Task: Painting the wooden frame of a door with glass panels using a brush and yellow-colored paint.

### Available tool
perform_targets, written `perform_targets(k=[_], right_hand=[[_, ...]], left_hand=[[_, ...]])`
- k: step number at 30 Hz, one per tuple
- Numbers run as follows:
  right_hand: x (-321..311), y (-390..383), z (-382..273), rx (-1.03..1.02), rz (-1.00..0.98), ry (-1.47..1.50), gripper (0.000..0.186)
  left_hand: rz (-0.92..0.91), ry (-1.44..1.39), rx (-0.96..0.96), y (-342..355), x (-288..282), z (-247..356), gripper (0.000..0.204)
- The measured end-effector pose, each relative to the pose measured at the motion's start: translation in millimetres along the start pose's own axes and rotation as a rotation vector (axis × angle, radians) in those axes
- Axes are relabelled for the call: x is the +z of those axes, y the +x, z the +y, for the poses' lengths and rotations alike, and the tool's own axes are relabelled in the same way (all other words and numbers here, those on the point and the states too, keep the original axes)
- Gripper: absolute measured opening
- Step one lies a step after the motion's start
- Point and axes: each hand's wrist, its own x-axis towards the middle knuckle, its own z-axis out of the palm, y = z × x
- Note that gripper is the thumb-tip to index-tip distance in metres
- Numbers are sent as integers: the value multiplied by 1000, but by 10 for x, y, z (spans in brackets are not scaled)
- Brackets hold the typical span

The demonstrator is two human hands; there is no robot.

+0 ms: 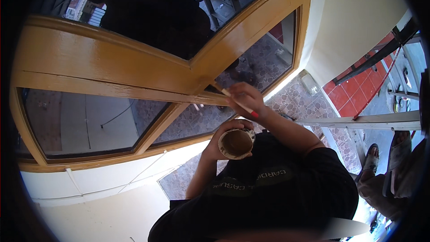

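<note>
A small round paint cup (237, 144) with smeared sides and brown paint inside is wrapped by the fingers of my left hand (216, 142), close in front of my chest. My right hand (249, 99) grips a paintbrush (242, 105) by its pale wooden handle, which has a red end. The brush's bristles reach the glossy yellow-brown wooden window frame (174, 75), near where a crossbar meets an upright; whether they press on it I cannot tell. Dark reflective panes (148, 15) fill the frame.
Cream walls (358, 22) border the frame on the right and below. Stone-patterned floor (291, 94) lies beneath. A long pale beam (363, 119) runs along the right, with red tiles (354, 92) beyond. Another person's sandalled foot and trousers (376, 188) show at the lower right.
</note>
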Motion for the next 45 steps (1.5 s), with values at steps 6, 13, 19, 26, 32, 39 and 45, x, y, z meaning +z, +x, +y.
perform_targets(k=[6,13,19,26,32,39,45], right_hand=[[-583,225,368,57,190,-337,22],[-476,469,286,-41,242,-291,25],[-170,318,118,-105,12,-83,29],[-281,481,228,-91,84,-265,22],[-447,529,314,60,416,-310,17],[44,448,-44,-130,150,-389,23],[168,363,-323,69,0,-308,18]], left_hand=[[1,-7,53,89,29,-55,82],[13,2,31,137,49,-79,82],[-11,-28,29,213,88,-24,81],[-77,-76,63,163,54,-21,83],[-77,-72,51,24,-85,7,84],[-141,-119,60,-171,-249,63,84],[-193,-161,87,-359,-461,89,83]])
